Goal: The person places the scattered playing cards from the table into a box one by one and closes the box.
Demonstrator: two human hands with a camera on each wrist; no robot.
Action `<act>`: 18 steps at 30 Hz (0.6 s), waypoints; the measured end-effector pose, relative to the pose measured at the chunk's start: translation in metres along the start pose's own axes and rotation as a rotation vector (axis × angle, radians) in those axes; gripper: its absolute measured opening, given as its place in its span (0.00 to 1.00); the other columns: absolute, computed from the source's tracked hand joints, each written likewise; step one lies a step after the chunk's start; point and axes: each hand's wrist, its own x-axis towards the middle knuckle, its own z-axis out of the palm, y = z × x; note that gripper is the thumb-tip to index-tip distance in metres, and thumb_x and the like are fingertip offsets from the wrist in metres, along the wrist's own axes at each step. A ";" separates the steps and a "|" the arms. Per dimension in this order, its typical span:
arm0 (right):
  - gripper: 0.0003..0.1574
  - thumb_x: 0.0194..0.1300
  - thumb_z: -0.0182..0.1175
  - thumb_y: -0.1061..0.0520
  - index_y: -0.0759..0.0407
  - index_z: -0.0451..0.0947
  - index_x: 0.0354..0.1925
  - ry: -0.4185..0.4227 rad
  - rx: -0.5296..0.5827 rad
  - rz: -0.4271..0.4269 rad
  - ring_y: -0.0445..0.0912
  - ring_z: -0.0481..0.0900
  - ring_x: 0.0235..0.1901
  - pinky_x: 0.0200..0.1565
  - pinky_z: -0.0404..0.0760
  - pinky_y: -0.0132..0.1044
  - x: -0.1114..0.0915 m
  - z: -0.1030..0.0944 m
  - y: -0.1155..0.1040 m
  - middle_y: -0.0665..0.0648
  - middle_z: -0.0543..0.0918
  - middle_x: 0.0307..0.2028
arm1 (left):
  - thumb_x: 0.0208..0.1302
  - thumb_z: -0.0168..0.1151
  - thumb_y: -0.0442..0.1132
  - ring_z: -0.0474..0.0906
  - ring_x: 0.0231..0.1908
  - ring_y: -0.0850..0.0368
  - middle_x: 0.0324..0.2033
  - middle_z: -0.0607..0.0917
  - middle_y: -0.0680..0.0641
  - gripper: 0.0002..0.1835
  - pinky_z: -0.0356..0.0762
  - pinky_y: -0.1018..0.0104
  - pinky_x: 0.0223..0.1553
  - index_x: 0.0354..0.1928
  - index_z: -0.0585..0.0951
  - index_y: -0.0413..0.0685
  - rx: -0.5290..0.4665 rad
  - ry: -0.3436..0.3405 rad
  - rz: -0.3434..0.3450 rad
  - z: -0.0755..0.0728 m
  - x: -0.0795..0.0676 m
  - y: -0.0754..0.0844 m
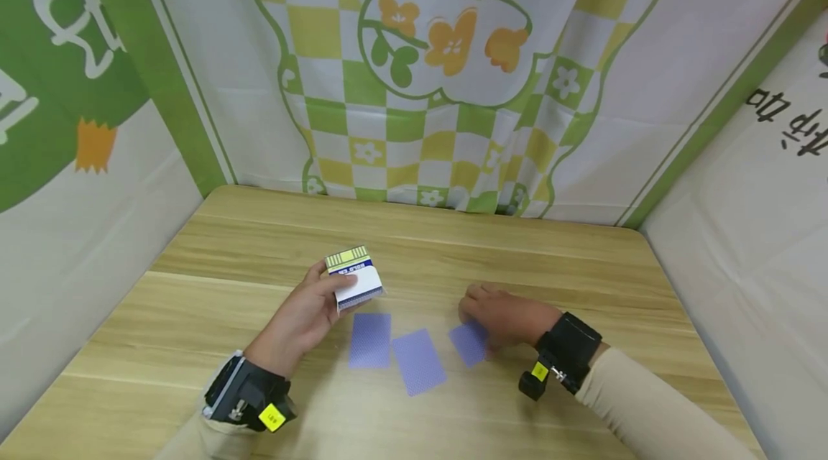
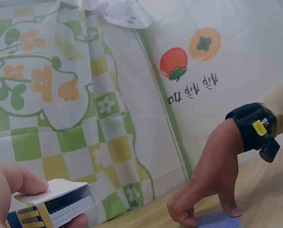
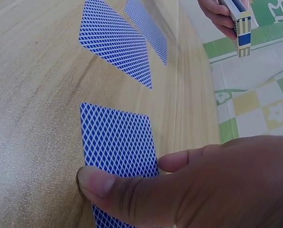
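My left hand [image 1: 307, 309] grips an opened playing card box [image 1: 359, 284], its thumb across the front. In the left wrist view, cards [image 2: 75, 211] fill the box's open end. Three patterned blue playing cards lie face down in a row on the table. The left card [image 1: 370, 341] and middle card [image 1: 419, 361] lie untouched. At the right card [image 3: 117, 142], my right hand [image 1: 504, 315] has its thumb on one edge and its fingers at the opposite edge, pinching it at the table surface. Part of that card is hidden beneath the hand.
The wooden table [image 1: 213, 287] meets printed fabric walls at its back and sides. A green-and-yellow checked curtain [image 1: 414, 129] hangs behind its far edge. Both wrists wear black camera straps [image 1: 569, 348].
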 end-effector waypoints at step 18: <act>0.34 0.47 0.81 0.58 0.48 0.72 0.48 0.005 0.102 0.043 0.42 0.71 0.49 0.55 0.77 0.45 -0.004 0.007 0.004 0.44 0.72 0.45 | 0.69 0.55 0.28 0.82 0.50 0.59 0.69 0.64 0.38 0.46 0.81 0.65 0.56 0.79 0.39 0.54 -0.007 -0.003 0.001 0.000 0.001 -0.002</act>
